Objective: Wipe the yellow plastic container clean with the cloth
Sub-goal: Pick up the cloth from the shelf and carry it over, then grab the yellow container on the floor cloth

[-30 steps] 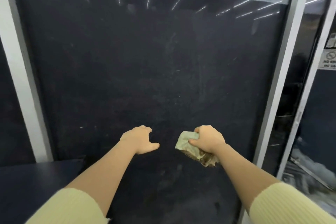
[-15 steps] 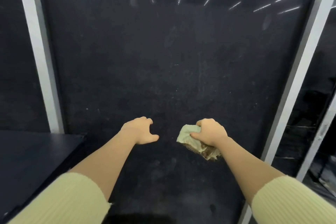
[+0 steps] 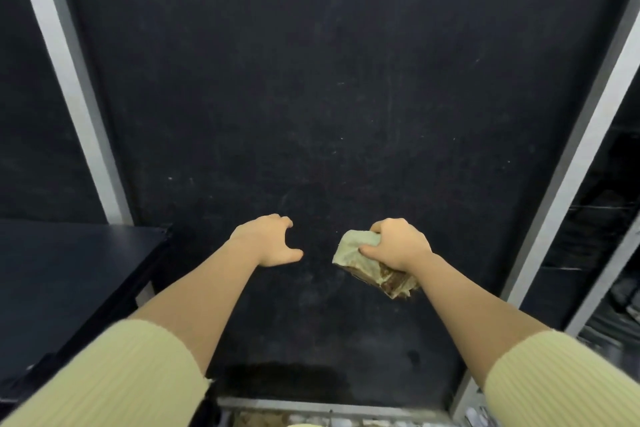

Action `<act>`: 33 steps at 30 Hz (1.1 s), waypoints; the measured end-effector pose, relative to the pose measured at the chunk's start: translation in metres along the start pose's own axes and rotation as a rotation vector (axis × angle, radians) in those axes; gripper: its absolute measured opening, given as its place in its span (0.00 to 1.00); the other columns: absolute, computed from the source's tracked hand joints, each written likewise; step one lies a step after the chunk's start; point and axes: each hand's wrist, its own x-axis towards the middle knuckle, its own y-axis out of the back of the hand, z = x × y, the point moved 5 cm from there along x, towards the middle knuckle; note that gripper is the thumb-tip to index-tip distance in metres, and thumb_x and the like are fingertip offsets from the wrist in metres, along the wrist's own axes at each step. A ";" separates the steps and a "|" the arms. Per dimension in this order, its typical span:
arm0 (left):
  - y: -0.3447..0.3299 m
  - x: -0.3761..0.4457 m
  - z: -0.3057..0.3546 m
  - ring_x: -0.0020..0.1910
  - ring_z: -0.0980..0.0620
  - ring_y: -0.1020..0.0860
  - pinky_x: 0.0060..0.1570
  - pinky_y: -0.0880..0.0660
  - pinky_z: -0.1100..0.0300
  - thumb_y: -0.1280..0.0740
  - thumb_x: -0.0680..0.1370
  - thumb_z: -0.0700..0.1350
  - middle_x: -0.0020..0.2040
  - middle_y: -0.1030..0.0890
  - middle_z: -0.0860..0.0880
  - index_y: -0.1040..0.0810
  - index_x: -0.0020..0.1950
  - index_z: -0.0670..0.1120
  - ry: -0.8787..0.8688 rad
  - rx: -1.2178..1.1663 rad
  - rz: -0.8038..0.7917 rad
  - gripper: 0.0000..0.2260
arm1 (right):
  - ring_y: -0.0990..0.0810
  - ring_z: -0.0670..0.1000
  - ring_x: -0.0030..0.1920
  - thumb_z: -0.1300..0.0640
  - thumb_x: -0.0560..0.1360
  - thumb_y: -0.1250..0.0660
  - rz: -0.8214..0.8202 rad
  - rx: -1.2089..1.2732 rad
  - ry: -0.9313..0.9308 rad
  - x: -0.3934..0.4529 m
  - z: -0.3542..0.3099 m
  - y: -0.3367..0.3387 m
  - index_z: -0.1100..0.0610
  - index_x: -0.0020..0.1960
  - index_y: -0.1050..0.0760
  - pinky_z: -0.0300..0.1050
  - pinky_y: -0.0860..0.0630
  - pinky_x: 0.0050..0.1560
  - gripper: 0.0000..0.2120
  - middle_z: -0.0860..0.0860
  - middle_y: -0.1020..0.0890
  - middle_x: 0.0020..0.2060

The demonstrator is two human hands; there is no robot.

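My right hand (image 3: 398,244) grips a crumpled pale green cloth (image 3: 360,258) with brown stains along its lower edge. My left hand (image 3: 268,241) hangs in the air a little to the left of it, fingers loosely spread and holding nothing. Both hands are held out in front of a dark panel (image 3: 329,97). A thin pale yellow sliver (image 3: 304,424) shows at the very bottom edge of the frame; I cannot tell whether it is the yellow container.
A dark table top (image 3: 69,270) stands at the left. Pale metal posts (image 3: 69,80) frame the dark panel on both sides. A grey ledge (image 3: 311,406) runs along the bottom, with brown and white bits just below it.
The view has tilted down, bringing the grey ledge and the dark table further into sight. Both hands keep the same pose; the right hand still grips the cloth.
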 end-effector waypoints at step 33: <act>-0.584 -0.026 -0.085 0.66 0.51 0.30 0.58 0.28 0.55 0.37 0.68 0.63 0.72 0.33 0.54 0.36 0.71 0.52 -0.061 -0.016 -0.124 0.33 | 0.26 0.54 0.38 0.47 0.67 0.35 -0.081 -0.018 0.011 -0.103 0.140 -0.561 0.54 0.40 0.26 0.44 0.31 0.35 0.11 0.48 0.25 0.36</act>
